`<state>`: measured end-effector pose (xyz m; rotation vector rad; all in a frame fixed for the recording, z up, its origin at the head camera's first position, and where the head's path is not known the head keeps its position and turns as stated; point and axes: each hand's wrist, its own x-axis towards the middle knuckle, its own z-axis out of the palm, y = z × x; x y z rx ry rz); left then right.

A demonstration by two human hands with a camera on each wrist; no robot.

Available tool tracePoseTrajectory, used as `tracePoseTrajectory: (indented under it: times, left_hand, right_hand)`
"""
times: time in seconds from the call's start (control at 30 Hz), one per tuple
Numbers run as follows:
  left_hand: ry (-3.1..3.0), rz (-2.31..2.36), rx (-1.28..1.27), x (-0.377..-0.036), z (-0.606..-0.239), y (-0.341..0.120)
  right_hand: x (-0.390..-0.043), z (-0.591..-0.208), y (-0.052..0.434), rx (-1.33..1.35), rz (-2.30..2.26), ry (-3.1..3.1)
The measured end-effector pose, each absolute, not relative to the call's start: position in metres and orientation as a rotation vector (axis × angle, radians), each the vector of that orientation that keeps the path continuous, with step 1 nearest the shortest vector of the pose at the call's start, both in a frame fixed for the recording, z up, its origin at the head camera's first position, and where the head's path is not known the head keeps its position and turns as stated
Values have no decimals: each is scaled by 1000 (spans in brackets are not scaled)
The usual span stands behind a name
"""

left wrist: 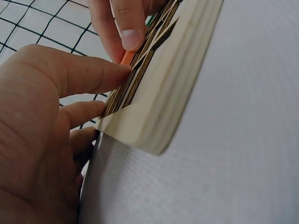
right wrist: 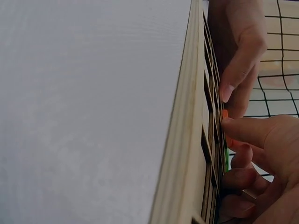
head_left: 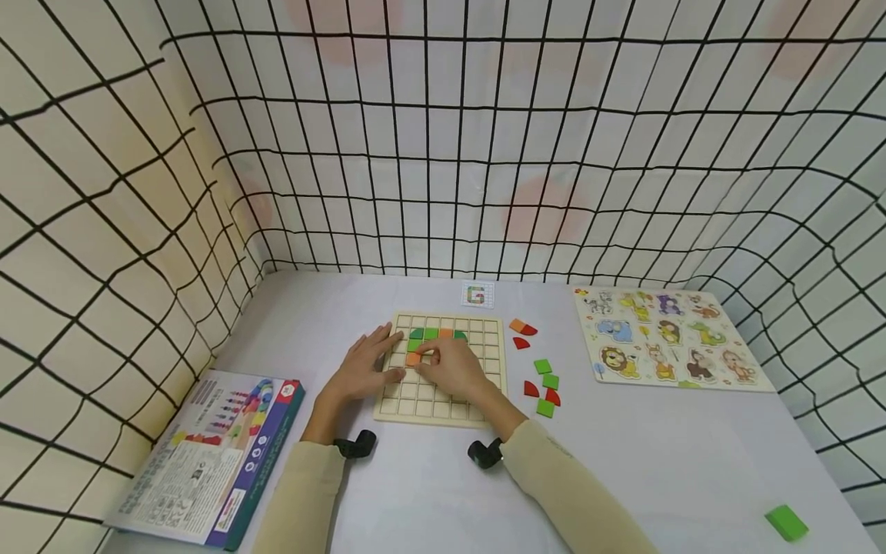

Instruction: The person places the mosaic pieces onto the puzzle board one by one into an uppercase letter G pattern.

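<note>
Head view: right hand (head_left: 453,368) pinching orange tile (head_left: 413,358).

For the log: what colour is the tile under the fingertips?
Orange tile, clearest in the head view.

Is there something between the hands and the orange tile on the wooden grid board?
Nothing visible. The right hand pinches the orange tile directly, and the left hand touches it from the other side, on the wooden grid board. The green tiles lie farther up, apart.
</note>
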<state>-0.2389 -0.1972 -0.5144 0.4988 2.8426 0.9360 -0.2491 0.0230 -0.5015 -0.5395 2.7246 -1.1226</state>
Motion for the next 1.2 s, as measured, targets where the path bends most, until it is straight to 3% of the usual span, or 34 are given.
tracePoseTrajectory:
  times: [0.8, 1.2]
  left_hand:
    - [2851, 898, 500, -240, -516, -196]
    - [2853, 894, 484, -240, -515, -196]
  right_hand:
    - [-251, -504, 26, -541, -1166, 2741]
    - [-245, -497, 51, -502, -1334, 2688]
